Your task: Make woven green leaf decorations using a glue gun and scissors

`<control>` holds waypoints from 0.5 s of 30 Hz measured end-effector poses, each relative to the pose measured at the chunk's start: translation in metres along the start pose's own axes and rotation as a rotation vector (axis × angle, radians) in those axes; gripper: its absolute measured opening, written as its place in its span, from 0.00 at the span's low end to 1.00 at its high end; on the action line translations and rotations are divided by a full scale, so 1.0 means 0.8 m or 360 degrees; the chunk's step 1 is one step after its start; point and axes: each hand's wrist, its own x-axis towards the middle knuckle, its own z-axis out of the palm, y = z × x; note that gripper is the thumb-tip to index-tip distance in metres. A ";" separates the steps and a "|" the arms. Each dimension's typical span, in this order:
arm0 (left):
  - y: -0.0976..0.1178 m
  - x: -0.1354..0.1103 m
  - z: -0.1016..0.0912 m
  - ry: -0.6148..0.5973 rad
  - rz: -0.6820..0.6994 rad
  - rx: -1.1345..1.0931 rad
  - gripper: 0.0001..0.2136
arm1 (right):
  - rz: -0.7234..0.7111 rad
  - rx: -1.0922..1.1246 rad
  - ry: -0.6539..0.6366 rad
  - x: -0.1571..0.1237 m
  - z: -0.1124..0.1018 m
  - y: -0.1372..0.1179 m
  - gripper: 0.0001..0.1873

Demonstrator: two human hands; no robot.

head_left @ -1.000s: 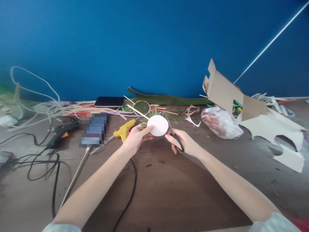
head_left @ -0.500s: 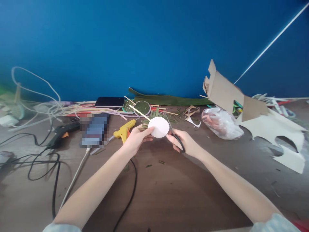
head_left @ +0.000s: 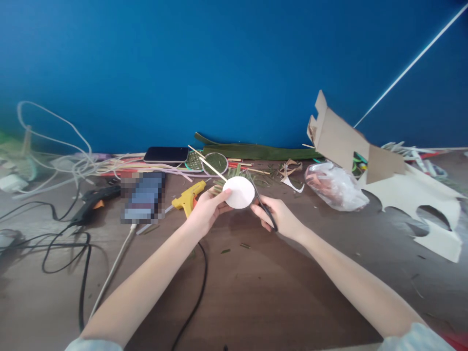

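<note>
A white paper disc (head_left: 239, 192) is pinched at its left edge by my left hand (head_left: 208, 210), the thumb on its face. A thin pale stick (head_left: 213, 168) slants up and left from behind the disc, and strips of green leaf show around it; whether they are fixed to the disc I cannot tell. My right hand (head_left: 281, 217) grips dark-handled scissors (head_left: 268, 214), with the blades pointing up and away along the disc's right edge. Behind the left hand lies a yellow glue gun (head_left: 189, 196).
Two phones, one black (head_left: 166, 154) and one cabled (head_left: 145, 197), lie left of centre. Tangled cords and a black glue gun (head_left: 95, 200) sit further left. Long green leaves (head_left: 256, 151) run along the blue wall. At right are a plastic bag (head_left: 334, 187) and cut cardboard (head_left: 389, 173).
The disc and my left hand have shifted slightly left. My right hand and the scissors have also moved a little to the left.
</note>
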 end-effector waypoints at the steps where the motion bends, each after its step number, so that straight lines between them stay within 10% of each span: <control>1: -0.001 -0.001 0.001 -0.0018 0.0017 -0.0004 0.13 | -0.0003 -0.0004 0.0000 0.000 0.001 0.000 0.12; 15: 0.006 -0.009 0.004 -0.0027 0.0007 0.0231 0.16 | -0.0164 -0.0142 0.0001 0.001 0.001 0.009 0.07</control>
